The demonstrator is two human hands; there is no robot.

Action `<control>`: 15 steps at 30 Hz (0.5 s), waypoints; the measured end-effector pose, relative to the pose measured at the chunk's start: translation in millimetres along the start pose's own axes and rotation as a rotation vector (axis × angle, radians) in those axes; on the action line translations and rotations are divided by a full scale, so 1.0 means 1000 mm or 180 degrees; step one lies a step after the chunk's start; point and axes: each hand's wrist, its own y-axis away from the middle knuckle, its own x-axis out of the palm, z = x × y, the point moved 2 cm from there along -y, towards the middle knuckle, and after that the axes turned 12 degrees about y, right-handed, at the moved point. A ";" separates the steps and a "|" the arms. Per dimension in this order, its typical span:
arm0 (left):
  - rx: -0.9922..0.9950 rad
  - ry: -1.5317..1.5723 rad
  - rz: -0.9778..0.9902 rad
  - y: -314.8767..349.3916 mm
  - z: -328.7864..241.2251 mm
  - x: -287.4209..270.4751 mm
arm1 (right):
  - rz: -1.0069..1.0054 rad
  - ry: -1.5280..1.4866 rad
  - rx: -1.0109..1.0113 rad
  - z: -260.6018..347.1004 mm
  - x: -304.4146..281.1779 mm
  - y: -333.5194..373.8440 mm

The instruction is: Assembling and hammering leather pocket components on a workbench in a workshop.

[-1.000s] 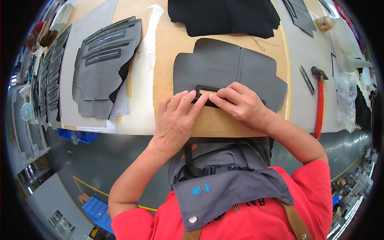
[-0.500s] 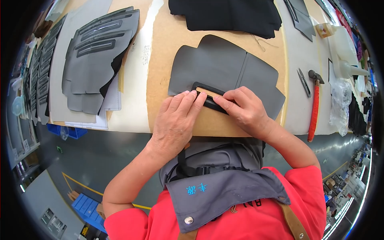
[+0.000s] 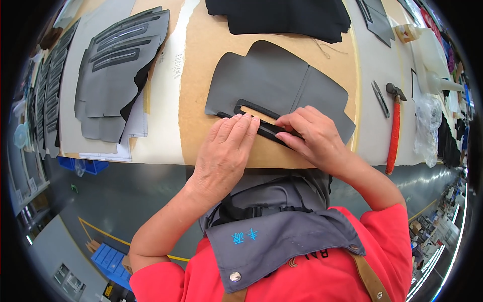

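A grey leather-like panel (image 3: pixel 269 78) with a stitched seam lies flat on the table in front of me. Near its close edge is a long slot with a black border (image 3: pixel 254 107), through which the tan board shows. My left hand (image 3: pixel 226 143) rests with fingers stretched out and side by side, its tips pressing the strip along the slot's near side. At the slot's right end my right hand (image 3: pixel 307 133) pinches the panel's black-edged near strip between thumb and fingers. Part of that strip is hidden under both hands.
Several similar slotted panels (image 3: pixel 121 75) are stacked at the left. Black fabric pieces (image 3: pixel 282 17) lie at the far side. On the right are tweezers or snips (image 3: pixel 381 99), a red-handled hammer (image 3: pixel 394 133), a crumpled plastic bag (image 3: pixel 427 128) and a bottle (image 3: pixel 406 33).
My right thumb and fingers have shifted on the strip and now pinch its edge. More black edging shows left of my left fingertips. The view has shifted slightly.
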 end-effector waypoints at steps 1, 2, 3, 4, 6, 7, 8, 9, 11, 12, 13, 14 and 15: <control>0.0004 -0.0013 -0.0027 -0.001 0.000 0.001 | -0.0054 -0.0250 0.0188 0.000 0.001 0.006; 0.0014 -0.0008 -0.0028 -0.001 0.000 0.002 | -0.0109 -0.0504 0.0374 -0.001 0.002 0.010; -0.0024 0.0010 -0.0060 -0.001 0.000 0.002 | -0.0112 -0.0499 0.0379 -0.002 0.005 0.010; -0.0049 0.0036 -0.0082 0.000 0.001 0.003 | -0.0243 -0.0478 0.0348 -0.002 0.009 0.008; -0.0073 0.0077 -0.0133 0.000 0.001 0.004 | -0.0378 -0.0456 0.0334 -0.004 0.011 0.007; -0.0125 0.0099 -0.0203 0.000 0.002 0.004 | -0.0466 -0.0444 0.0234 -0.005 0.012 0.005; -0.0124 0.0096 -0.0197 -0.001 0.002 0.004 | -0.0552 -0.0431 0.0133 -0.006 0.012 0.004; -0.0151 0.0092 -0.0212 -0.001 0.001 0.004 | -0.0555 -0.0437 0.0136 -0.006 0.014 0.005; -0.0197 0.0093 -0.0226 -0.002 -0.001 0.004 | -0.0572 -0.0237 -0.0110 -0.009 0.017 0.010; -0.0219 0.0115 -0.0165 -0.004 -0.001 0.003 | -0.0566 -0.0244 -0.0111 -0.011 0.017 0.011; -0.0237 0.0139 -0.0093 -0.004 -0.002 0.001 | -0.0610 -0.0066 -0.0279 -0.012 0.018 0.012; -0.0237 0.0144 -0.0077 -0.005 -0.002 0.000 | -0.0654 0.0114 -0.0445 -0.012 0.019 0.013; -0.0216 0.0118 -0.0022 -0.006 -0.003 0.000 | -0.0653 0.0106 -0.0430 -0.013 0.018 0.013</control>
